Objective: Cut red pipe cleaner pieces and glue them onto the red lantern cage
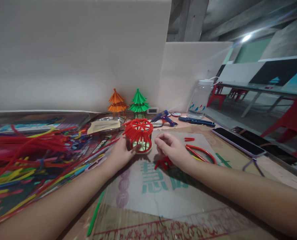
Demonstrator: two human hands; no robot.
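Observation:
A small round pavilion model (pixel 139 131) with a red pipe-cleaner roof and a pale green base stands tilted at the centre. My left hand (pixel 122 151) grips its lower left side, the thumb at the base. Just right of the model, my right hand (pixel 170 146) has its fingers curled together near the thumb; whatever lies between the fingertips is too small to make out. Short red pieces (pixel 163 163) lie under and beside my right hand. Past my right wrist are red-handled pliers (pixel 200 151), partly hidden by the forearm.
Colourful pipe cleaners (pixel 33 156) heap at the left. Behind stand an orange model (pixel 117 104), a green model (pixel 138 104), a blue glue gun (pixel 164 117) and a clear bottle (pixel 199 100). A phone (pixel 238 141) lies at the right; a metal dish (pixel 110 120) sits back left.

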